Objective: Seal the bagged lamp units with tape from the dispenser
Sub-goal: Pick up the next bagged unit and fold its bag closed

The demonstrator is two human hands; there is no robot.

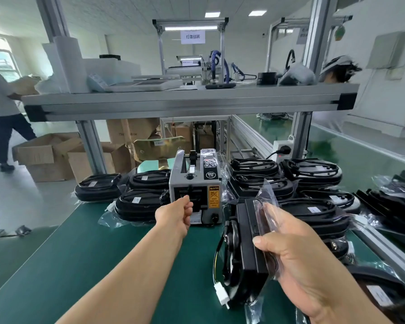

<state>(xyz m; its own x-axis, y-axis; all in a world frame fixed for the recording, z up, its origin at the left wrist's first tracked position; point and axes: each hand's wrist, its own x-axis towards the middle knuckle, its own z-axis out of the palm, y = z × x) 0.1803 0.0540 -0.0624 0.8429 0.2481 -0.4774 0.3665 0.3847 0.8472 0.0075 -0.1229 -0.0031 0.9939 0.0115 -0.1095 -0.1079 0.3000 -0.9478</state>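
A grey tape dispenser [194, 190] stands on the green bench top [80, 249]. My left hand [175, 215] reaches to its front outlet slot with fingers curled, pinching at the slot; the tape itself is too small to make out. My right hand [297, 251] grips a black lamp unit [248, 249] in a clear plastic bag, held on edge, with thumb and fingers pressing the folded bag flap [265, 202] against it. A white connector [221, 296] on its wires hangs below.
Bagged black lamp units lie stacked left of the dispenser [117, 195] and to its right [313, 183]. An aluminium shelf [189, 101] spans overhead on posts. Cardboard boxes [49, 155] sit on the floor beyond. A person [0, 108] walks at far left.
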